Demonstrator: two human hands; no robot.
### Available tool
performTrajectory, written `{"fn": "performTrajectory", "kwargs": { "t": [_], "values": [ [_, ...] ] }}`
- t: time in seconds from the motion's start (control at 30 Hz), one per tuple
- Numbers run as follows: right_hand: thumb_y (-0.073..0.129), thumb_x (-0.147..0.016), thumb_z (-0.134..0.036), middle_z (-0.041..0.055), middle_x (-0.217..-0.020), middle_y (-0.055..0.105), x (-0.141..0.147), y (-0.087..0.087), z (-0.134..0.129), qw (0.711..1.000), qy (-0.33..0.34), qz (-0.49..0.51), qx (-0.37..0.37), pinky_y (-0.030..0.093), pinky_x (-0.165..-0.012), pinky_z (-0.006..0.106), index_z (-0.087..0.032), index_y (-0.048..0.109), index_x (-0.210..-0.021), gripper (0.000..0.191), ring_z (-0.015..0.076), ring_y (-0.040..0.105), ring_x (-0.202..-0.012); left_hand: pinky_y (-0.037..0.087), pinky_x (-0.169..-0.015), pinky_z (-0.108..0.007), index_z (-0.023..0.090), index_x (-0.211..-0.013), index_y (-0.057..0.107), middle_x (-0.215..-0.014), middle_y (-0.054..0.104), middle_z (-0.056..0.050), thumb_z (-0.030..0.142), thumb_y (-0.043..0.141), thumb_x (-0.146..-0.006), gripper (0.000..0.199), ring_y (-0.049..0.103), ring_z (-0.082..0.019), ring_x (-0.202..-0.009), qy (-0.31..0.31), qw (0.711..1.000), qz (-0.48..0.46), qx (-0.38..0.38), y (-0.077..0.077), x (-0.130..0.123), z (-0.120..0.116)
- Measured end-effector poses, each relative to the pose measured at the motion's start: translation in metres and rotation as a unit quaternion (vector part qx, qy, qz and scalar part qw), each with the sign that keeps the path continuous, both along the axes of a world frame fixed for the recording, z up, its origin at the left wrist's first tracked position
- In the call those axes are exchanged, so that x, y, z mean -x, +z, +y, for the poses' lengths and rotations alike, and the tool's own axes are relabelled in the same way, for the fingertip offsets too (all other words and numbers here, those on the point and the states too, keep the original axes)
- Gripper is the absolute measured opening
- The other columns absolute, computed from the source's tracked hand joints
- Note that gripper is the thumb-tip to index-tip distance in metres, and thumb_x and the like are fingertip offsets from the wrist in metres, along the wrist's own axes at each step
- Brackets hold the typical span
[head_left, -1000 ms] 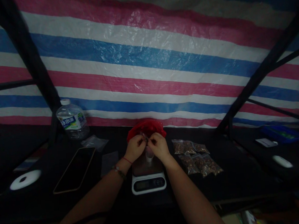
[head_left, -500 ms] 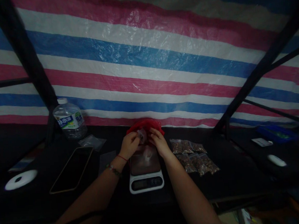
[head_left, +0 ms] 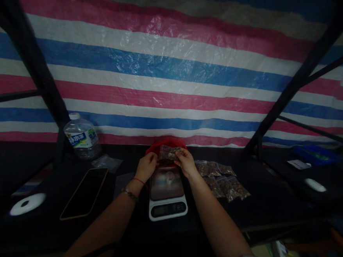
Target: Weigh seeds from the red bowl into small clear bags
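Between my hands, above the back of a white kitchen scale [head_left: 168, 213], is a small clear zip bag [head_left: 169, 153] with brown bits in it. My right hand [head_left: 187, 163] pinches its right end between thumb and fingers. Closed at the bag's left end, my left hand [head_left: 146, 167] seems to grip its edge; the fingertips are partly hidden. Right behind lies a red bag [head_left: 168, 141], its contents hidden. A small, round clear thing [head_left: 169, 177] rests on the scale's plate. Filled zip bags [head_left: 212, 168] lie in two rows right of my right hand.
To the left are a phone [head_left: 84, 193], a white oval object [head_left: 27, 204], empty clear bags [head_left: 107, 163] and a large plastic bottle [head_left: 82, 136]. Black frame posts [head_left: 275, 107] rise on both sides before a striped sheet. A blue tray [head_left: 317, 154] sits far right, near another person's hand.
The zip bag, earlier mostly hidden at the red bag's mouth, now shows its brown contents, held out sideways. My right hand has closed on its right end.
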State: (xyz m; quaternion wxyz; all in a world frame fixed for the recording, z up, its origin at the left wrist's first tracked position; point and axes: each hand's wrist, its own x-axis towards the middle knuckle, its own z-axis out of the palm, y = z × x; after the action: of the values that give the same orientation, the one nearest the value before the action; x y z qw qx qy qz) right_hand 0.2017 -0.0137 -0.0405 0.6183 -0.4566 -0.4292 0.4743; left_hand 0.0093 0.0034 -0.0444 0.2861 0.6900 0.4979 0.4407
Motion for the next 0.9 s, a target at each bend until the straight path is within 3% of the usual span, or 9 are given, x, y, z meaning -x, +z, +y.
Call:
{"fn": "performTrajectory", "kwargs": {
  "t": [0.1,0.2,0.4,0.5,0.57,0.73,0.9],
  "values": [
    [0.065,-0.074,-0.038,0.0035,-0.097,0.069,-0.001,0.001,0.011,0.996,-0.050,-0.072,-0.033,0.056,-0.068,0.030,-0.021,0.060,-0.103,0.034,0.0161,0.066,-0.081,0.050,-0.075,-0.028,0.021,-0.089,0.067,-0.087,0.072,-0.005,0.028,0.045,-0.084,0.024,0.068,-0.020,-0.081,0.015,0.992,0.114,-0.050,0.001,0.008,-0.001],
    [0.064,-0.074,-0.032,0.0041,-0.090,0.071,-0.001,0.009,0.022,0.968,-0.067,-0.224,-0.095,0.054,-0.078,0.035,-0.019,0.067,-0.095,0.025,0.0190,0.066,-0.082,0.048,-0.086,-0.031,0.021,-0.096,0.069,-0.100,0.071,-0.007,0.021,0.046,-0.082,0.027,0.066,-0.023,-0.091,0.018,0.982,0.180,-0.057,0.004,0.015,-0.001],
    [0.057,-0.081,-0.021,0.0056,-0.095,0.073,0.018,0.034,0.037,0.890,-0.046,-0.412,-0.192,0.049,-0.089,0.036,-0.022,0.073,-0.093,0.020,0.0208,0.066,-0.093,0.045,-0.097,-0.036,0.019,-0.092,0.072,-0.110,0.062,-0.010,0.017,0.047,-0.079,0.028,0.060,-0.024,-0.101,0.077,0.968,0.202,-0.130,0.008,0.019,-0.004],
    [0.055,-0.082,-0.017,0.0062,-0.097,0.073,0.025,0.039,0.044,0.874,-0.032,-0.440,-0.202,0.048,-0.091,0.037,-0.022,0.074,-0.094,0.023,0.0211,0.065,-0.095,0.038,-0.106,-0.042,0.019,-0.096,0.073,-0.128,0.053,-0.012,0.018,0.052,-0.077,0.029,0.050,-0.029,-0.120,0.115,0.958,0.212,-0.157,0.005,0.021,-0.003],
    [0.054,-0.083,-0.016,0.0065,-0.098,0.073,0.028,0.040,0.046,0.869,-0.030,-0.448,-0.208,0.048,-0.091,0.038,-0.022,0.074,-0.095,0.024,0.0214,0.065,-0.096,0.037,-0.108,-0.043,0.018,-0.102,0.072,-0.130,0.052,-0.013,0.019,0.053,-0.076,0.032,0.046,-0.031,-0.125,0.109,0.963,0.211,-0.124,0.001,0.023,0.001],
    [0.052,-0.083,-0.013,0.0066,-0.097,0.072,0.026,0.041,0.045,0.853,-0.071,-0.469,-0.218,0.048,-0.091,0.036,-0.021,0.074,-0.094,0.026,0.0211,0.064,-0.094,0.041,-0.104,-0.040,0.011,-0.116,0.064,-0.117,0.062,-0.016,0.014,0.050,-0.076,0.043,0.056,-0.028,-0.115,0.061,0.989,0.129,-0.036,0.000,0.019,0.012],
    [0.055,-0.082,-0.016,0.0076,-0.090,0.071,0.016,0.042,0.040,0.836,-0.104,-0.494,-0.216,0.047,-0.089,0.036,-0.019,0.074,-0.086,0.019,0.0217,0.063,-0.090,0.050,-0.092,-0.035,0.013,-0.125,0.057,-0.121,0.063,-0.012,0.021,0.054,-0.076,0.050,0.063,-0.023,-0.104,0.045,0.992,-0.119,0.007,0.006,0.012,0.017]
  ]
}}
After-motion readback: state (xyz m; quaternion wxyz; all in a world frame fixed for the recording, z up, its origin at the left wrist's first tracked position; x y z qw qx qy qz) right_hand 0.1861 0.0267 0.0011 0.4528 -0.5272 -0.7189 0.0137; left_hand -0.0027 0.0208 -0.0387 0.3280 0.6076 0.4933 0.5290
